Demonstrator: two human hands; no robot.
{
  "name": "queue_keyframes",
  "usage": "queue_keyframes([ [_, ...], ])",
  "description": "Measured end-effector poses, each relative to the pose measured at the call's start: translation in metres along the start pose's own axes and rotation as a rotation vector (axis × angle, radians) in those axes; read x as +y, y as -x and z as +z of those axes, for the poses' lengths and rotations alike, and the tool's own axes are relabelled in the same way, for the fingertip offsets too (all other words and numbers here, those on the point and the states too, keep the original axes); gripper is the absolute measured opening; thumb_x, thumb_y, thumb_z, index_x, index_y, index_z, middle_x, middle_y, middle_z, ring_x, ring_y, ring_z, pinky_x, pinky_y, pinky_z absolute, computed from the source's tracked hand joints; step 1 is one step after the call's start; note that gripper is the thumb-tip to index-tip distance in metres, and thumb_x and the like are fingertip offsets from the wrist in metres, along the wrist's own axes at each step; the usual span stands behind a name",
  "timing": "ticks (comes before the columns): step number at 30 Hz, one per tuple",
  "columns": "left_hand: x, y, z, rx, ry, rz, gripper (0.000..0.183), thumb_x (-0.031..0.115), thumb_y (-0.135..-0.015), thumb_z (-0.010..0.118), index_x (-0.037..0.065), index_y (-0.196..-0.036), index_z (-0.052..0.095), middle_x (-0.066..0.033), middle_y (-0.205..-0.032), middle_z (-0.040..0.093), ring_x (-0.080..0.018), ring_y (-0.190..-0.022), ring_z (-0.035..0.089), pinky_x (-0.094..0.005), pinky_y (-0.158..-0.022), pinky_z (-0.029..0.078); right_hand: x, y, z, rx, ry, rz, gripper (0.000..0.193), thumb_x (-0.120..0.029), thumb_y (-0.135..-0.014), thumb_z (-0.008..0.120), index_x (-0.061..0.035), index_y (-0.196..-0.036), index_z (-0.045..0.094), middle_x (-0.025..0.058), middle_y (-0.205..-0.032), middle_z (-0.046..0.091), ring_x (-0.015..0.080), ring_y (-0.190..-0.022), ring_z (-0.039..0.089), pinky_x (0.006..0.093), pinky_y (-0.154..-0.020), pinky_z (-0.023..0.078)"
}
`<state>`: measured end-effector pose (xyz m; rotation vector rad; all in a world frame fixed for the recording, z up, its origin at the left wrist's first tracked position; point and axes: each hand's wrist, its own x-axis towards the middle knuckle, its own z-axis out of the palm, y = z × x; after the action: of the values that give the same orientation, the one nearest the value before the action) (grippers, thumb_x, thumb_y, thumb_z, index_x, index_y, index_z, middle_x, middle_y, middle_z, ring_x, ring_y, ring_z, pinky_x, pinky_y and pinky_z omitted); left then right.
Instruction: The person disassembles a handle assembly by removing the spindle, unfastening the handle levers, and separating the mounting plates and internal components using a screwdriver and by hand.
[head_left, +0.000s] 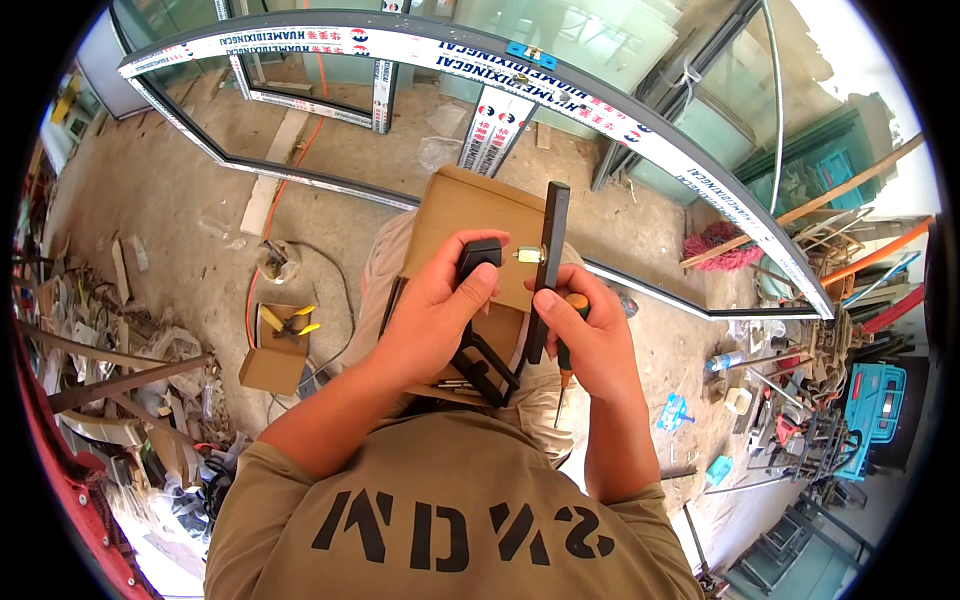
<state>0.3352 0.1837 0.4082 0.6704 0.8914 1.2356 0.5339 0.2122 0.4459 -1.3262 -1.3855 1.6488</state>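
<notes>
In my left hand, a black handle-like piece is pinched between thumb and fingers, its blunt end showing at the top. My right hand grips a long black bar, held upright, with a small pale-gold metal fitting sticking out toward the left hand. The same hand also holds a screwdriver, its orange-and-dark grip tucked in the fingers and its shaft pointing down. Below both hands an open cardboard box rests on my lap. Black handle parts lie in it, partly hidden by my left hand.
A large window frame with a curved top and printed film stands just ahead. On the floor at left are a small cardboard box with yellow-handled pliers and an orange cable. Scrap piles line both sides; a teal case stands right.
</notes>
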Motion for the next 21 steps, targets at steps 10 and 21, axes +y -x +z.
queue_keyframes([
  [10, 0.015, -0.014, -0.012, -0.102, -0.535, 0.394, 0.036, 0.004, -0.099, 0.066, 0.006, -0.135, 0.064, -0.0042, -0.115, 0.063, -0.0151, -0.108, 0.059, -0.0307, -0.099, 0.047, 0.002, -0.002, -0.006, 0.007, -0.038, 0.000, 0.031, -0.029, -0.102, 0.071, 0.0002, -0.113, 0.068, -0.0029, -0.074, 0.059, 0.0048, -0.060, 0.054, 0.0229, -0.054, 0.043],
  [21, 0.026, -0.018, -0.013, 0.047, -0.666, 0.501, 0.035, -0.003, -0.088, 0.076, 0.004, -0.121, 0.069, -0.0087, -0.107, 0.072, -0.0182, -0.102, 0.067, -0.0318, -0.091, 0.053, -0.001, 0.003, -0.010, -0.016, -0.073, 0.030, 0.032, -0.028, -0.102, 0.069, 0.0004, -0.115, 0.069, -0.0030, -0.082, 0.060, 0.0048, -0.062, 0.055, 0.0225, -0.055, 0.045],
])
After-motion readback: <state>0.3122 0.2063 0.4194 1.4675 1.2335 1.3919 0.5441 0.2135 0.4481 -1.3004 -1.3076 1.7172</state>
